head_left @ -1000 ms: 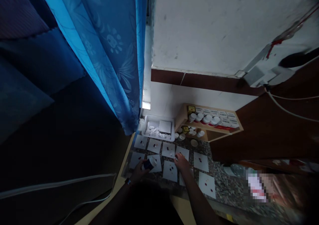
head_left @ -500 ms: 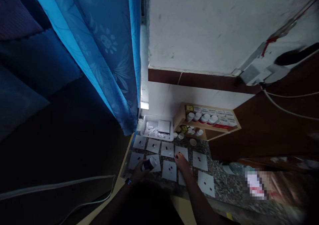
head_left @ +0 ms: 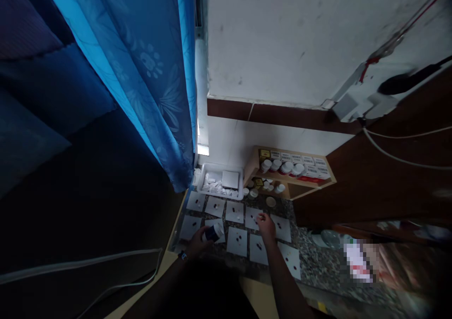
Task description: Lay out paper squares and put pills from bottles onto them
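My left hand (head_left: 196, 245) is wrapped around a dark blue pill bottle (head_left: 211, 233) with a white end, tilted over a paper square. My right hand (head_left: 267, 227) hovers at the right edge of a back-row paper square (head_left: 250, 211), fingertips pinched together; what lies between them is too small to make out. Two rows of white paper squares cover the granite counter, each visible one bearing a few small dark or pale pills. One such square (head_left: 233, 250) lies between my hands, and another (head_left: 254, 256) sits just in front of my right hand.
A white tray (head_left: 240, 182) of folded papers stands at the back. Beside it, a wooden shelf (head_left: 310, 191) holds white bottles and small boxes. A small round lid (head_left: 270, 202) lies before the shelf. A blue curtain (head_left: 141, 74) hangs at left; a clear bottle (head_left: 331, 238) lies at right.
My right hand has moved right, from the middle of the back-row square to its right edge, uncovering pills there. My left hand still holds the bottle. The view has shifted slightly.
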Demonstrator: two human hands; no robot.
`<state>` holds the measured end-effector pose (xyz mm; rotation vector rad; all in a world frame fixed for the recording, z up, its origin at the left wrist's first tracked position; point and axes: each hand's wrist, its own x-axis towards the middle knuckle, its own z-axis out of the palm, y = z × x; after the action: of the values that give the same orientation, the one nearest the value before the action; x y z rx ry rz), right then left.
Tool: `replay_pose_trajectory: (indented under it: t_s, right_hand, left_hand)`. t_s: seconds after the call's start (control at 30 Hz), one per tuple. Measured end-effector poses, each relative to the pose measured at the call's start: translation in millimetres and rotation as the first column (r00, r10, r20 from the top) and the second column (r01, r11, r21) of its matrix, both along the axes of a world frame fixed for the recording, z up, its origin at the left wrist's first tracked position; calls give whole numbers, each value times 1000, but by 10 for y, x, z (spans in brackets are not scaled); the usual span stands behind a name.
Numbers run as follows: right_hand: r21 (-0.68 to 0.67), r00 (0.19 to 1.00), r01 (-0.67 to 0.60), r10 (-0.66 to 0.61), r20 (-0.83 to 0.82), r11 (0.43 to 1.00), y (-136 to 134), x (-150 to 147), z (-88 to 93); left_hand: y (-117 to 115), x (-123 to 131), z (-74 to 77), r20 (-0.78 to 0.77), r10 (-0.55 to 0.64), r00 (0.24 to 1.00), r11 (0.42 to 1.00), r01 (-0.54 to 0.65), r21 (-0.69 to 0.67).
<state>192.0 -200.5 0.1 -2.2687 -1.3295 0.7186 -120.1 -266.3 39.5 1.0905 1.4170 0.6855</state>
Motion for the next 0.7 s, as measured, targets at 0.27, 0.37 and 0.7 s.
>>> replay_pose_trajectory:
  t_s: [0.27,0.37,0.7]
  right_hand:
    - [194,694,-616,642,-325,764,-385,-759,598]
    - [58,624,-742,720,-304,668,-470,-856,648]
    - [-119,528,-843,849,11,525,-478,-566,857]
  left_hand:
    - [18,144,69,115,-171,979,985,170,14]
    - [6,197,95,102,-228,968,974,225,40]
    - [-22,467,145,272,-213,938,969,238,-61]
